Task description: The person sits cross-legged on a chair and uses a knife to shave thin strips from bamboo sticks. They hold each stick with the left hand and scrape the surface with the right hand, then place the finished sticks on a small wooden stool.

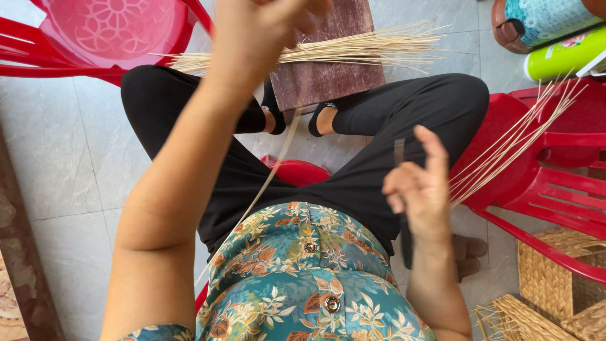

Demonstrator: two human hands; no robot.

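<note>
My left hand (265,28) is raised high in front of me, its fingers closed on a thin pale cane strip (278,158) that runs down to my lap. Lower on the right, my right hand (416,189) grips a dark narrow blade (399,151), index finger pointing up. A fan of pale strips (505,151) spreads from beside that hand across the red chair (543,183). A bundle of similar strips (353,47) lies across a brown wooden board (334,79) by my feet. I sit on a red stool (297,170).
Another red plastic chair (107,31) stands at the top left. Woven baskets (555,278) sit at the lower right. A green flask (562,57) and a patterned one (543,19) lie at the top right. The floor is grey tile (63,158).
</note>
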